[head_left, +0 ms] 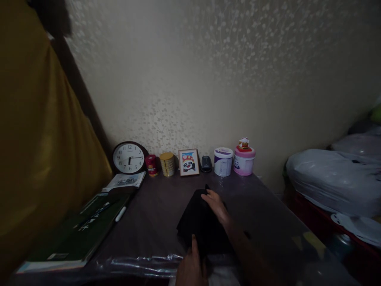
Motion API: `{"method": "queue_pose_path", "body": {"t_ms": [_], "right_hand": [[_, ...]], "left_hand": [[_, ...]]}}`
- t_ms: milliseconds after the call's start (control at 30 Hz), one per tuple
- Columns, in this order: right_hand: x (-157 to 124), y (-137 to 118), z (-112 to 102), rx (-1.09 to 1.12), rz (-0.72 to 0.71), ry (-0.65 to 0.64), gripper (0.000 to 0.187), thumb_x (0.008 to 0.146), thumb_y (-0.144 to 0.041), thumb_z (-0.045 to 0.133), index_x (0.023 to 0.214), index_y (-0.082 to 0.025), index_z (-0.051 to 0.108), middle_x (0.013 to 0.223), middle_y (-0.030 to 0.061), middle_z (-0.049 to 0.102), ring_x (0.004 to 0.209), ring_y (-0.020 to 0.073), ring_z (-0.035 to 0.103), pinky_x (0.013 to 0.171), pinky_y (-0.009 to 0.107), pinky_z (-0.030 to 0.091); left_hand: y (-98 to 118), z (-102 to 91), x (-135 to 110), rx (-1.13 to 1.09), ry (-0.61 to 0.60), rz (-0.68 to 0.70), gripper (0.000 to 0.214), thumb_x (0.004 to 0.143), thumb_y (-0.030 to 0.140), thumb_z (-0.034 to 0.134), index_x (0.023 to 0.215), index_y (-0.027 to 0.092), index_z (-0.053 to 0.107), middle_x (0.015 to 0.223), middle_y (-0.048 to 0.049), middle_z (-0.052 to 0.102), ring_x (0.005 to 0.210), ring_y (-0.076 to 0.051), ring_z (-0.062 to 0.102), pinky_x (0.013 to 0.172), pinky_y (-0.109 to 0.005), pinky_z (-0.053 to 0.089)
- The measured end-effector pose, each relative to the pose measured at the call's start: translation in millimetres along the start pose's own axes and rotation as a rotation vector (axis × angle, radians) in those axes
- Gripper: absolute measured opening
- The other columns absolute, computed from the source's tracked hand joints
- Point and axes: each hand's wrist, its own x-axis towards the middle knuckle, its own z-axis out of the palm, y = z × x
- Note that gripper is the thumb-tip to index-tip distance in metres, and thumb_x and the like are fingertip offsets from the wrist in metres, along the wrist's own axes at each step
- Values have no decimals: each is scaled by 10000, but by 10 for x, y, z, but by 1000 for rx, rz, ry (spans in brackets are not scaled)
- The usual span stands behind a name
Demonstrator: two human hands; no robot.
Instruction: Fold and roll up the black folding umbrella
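- Head view: a black cloth-like item [192, 216] lies on the bench [151, 216], matte, angular-edged, detail lost in shadow.
- Right hand [216, 204] touches its far part, left hand [192, 266] its near edge; whether either grip pinches, I cannot tell.
- Seemingly being arranged; next calls for steady fingers.

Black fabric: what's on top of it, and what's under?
The right hand and left hand touch the black fabric; tabletop shows around it. Whatever lies directly beneath is covered.
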Motion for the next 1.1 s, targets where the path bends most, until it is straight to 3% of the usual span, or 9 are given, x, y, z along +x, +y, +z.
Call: {"method": "queue_pose_path", "body": {"t_ms": [133, 333, 433, 600, 867, 1033, 1100], "right_hand": [[52, 78, 257, 12, 113, -25, 529, 704, -316, 580, 1179, -108, 476, 1021, 123, 616, 828, 182, 624, 638, 250, 492], [148, 192, 371, -71, 100, -58, 463, 733, -218, 559, 1162, -80, 452, 766, 41, 634, 514, 97, 578, 517, 213, 460], [188, 242, 376, -122, 81, -65, 465, 724, -220, 571, 1151, -80, 453, 696, 13, 621, 509, 105, 583, 503, 208, 450], [234, 277, 404, -201, 55, -70, 480, 713, -225, 578, 1151, -71, 453, 659, 9, 624, 536, 124, 604, 500, 209, 435], [123, 167, 434, -265, -12, -131, 416, 736, -194, 543, 1134, -98, 469, 557, -11, 628, 570, 139, 623, 552, 217, 433], [46, 108, 381, -235, -59, -179, 464, 759, -203, 510, 1198, -94, 409, 615, -1, 660, 615, 137, 630, 627, 244, 457], [-35, 90, 303, -176, -143, -245, 433, 779, -228, 486, 1188, -97, 426, 680, 21, 676, 673, 144, 636, 675, 265, 465]], "left_hand": [[-14, -15, 6, -11, 10, 3, 642, 820, 220, 312, 1370, -2, 69, 1196, -213, 528, 1011, -232, 562, 797, -297, 405], [-36, 3, -3, -51, 19, -23, 640, 827, 256, 311, 1376, 26, 74, 1158, -191, 562, 1017, -237, 559, 810, -297, 390], [-49, 48, -12, -131, 50, -36, 678, 832, 268, 316, 1378, 49, -21, 1151, -164, 576, 976, -223, 583, 780, -279, 401], [-7, 31, -41, -157, 86, -26, 740, 836, 225, 323, 1348, 189, -210, 1095, -98, 611, 833, -174, 628, 656, -234, 396], [137, -173, -86, 81, 21, 18, 712, 785, 142, 365, 1373, 323, 7, 1049, -87, 603, 862, -199, 617, 680, -263, 399], [111, -96, -64, 72, 44, -11, 629, 819, 175, 315, 1388, 250, 59, 1071, -114, 598, 894, -195, 609, 727, -270, 407], [90, -62, -45, 55, 40, -12, 618, 823, 191, 308, 1393, 178, 70, 1102, -136, 587, 926, -196, 597, 748, -263, 405]]}}
